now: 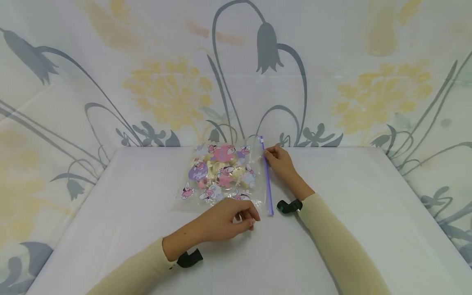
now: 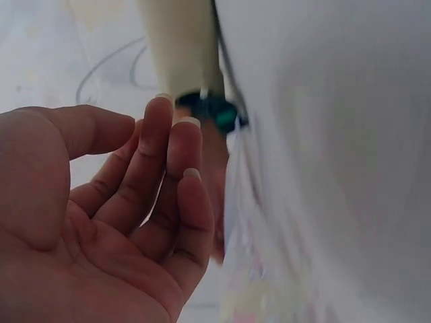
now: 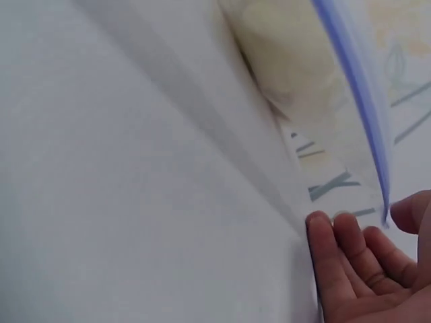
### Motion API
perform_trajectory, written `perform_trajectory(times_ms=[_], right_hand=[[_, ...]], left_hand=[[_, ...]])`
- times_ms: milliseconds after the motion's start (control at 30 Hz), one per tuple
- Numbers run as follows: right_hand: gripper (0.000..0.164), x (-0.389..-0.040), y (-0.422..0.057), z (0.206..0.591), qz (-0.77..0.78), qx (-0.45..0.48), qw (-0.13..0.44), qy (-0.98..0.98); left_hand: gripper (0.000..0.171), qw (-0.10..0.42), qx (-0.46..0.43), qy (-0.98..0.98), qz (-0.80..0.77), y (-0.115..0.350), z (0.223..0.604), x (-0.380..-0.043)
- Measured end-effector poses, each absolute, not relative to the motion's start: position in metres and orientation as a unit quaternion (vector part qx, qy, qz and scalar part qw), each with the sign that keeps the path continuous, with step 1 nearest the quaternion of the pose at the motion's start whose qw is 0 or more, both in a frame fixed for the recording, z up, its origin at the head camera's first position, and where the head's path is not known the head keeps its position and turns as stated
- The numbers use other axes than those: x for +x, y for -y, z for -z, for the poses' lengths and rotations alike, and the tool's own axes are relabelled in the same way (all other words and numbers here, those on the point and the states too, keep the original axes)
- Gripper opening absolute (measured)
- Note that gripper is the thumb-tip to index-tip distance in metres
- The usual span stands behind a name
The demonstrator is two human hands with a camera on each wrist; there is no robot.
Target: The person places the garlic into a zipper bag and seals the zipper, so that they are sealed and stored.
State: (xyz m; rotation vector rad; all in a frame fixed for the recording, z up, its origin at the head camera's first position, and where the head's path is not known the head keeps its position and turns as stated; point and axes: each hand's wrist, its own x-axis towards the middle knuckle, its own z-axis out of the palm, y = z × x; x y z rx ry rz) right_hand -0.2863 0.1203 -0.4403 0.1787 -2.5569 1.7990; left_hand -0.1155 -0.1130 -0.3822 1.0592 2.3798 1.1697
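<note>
A clear zip bag (image 1: 223, 174) printed with pink and purple cartoon figures lies on the white table, with pale yellow contents showing through. Along its right side runs a purple zip strip (image 1: 267, 182). My right hand (image 1: 282, 164) pinches the strip near its far end, and the right wrist view shows the strip (image 3: 360, 101) running down to the thumb. The index fingertip is hidden there. Below the bag's near edge, my left hand (image 1: 230, 219) hovers with loosely bent fingers and nothing in them. Its thumb (image 2: 101, 131) stands apart from the fingertips in the left wrist view.
The white table (image 1: 332, 229) reaches back to a hanging cloth (image 1: 324, 90) with grey and yellow flowers. A dark wrist camera (image 1: 289, 206) sits on the right wrist, close to the zip strip, and another (image 1: 189, 259) on the left wrist.
</note>
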Motion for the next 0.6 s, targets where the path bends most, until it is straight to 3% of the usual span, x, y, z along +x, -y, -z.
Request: perform_trajectory(times_ms=[233, 600], right_hand=[[0.028, -0.271, -0.134, 0.436, -0.567, 0.105, -0.016, 0.817], [0.02, -0.25, -0.155, 0.426, -0.485, 0.171, 0.053, 0.856]], left_hand=[[0.009, 0.054, 0.349, -0.853, -0.385, 0.143, 0.37, -0.13], [0.009, -0.046, 0.273, -0.91, -0.308, 0.185, 0.361, -0.154]])
